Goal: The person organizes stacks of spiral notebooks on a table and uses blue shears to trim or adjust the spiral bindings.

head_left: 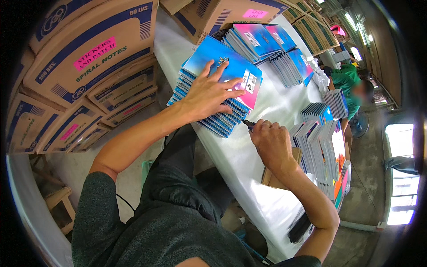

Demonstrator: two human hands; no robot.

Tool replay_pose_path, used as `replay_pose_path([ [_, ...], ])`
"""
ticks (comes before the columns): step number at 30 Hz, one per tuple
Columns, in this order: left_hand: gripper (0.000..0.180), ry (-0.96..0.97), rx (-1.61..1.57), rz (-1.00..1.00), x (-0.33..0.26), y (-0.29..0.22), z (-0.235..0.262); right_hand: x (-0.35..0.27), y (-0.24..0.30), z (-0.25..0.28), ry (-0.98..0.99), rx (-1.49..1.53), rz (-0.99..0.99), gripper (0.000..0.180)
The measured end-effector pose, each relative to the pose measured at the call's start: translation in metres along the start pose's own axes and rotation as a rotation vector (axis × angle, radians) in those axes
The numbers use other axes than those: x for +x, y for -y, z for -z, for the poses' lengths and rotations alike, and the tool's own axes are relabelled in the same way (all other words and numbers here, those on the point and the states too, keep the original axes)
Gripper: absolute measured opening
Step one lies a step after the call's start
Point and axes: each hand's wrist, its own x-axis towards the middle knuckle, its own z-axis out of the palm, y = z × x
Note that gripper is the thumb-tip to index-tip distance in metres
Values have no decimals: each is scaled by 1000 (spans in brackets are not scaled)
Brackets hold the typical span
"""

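and here's the wall of cardboard cartons (124, 24) at the person's left, big flat-sided boxes, matte brown, banded in dark blue, with bright pink paper labels stuck on. across the middle runs the tabletop (235, 173), under a smooth white covering that throws back the light in glossy patches. at its far side, a person in a green shirt (344, 82).

down in size to the paper goods: upright rows of pale-edged books (311, 144) line the right side, tightly packed slabs, while blue-and-pink notebooks (262, 40) sit bundled beyond the main pile. that pile, the spiral notebooks (242, 69), lies on the tabletop right before the person, slick covers melting from blue to pink, the near side ridged with rows of wire coils.

a flat brown cardboard piece (271, 178) rests by the right wrist. now the hands: the left hand (218, 89) is spread over the top cover, fingers splayed, palm down. the right hand (271, 138) is curled firmly around a slim dark tool (247, 123), its narrow, tapered tip pointing at the pile's lower corner, just beside the coils; whether they touch, i can't tell.
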Motion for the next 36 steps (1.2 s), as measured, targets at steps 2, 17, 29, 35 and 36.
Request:
replay_pose_path([
  [2, 69, -15, 21, -6, -1, -1, 1, 6, -3, 8, -4, 23, 7, 17],
  [17, 81, -35, 14, -4, -7, -7, -3, 8, 17, 9, 352, 162, -69, 25],
  [29, 85, -17, 15, 9, -14, -15, -4, 14, -23, -13, -334, -4, 387, 35],
  [35, 86, -19, 22, 2, -15, -14, -5, 5, 21, -1, 222, 103, -7, 20],
  [36, 87, -16, 28, 2, -16, -14, -4, 5, 18, 1, 134, 134, 16, 22],
])
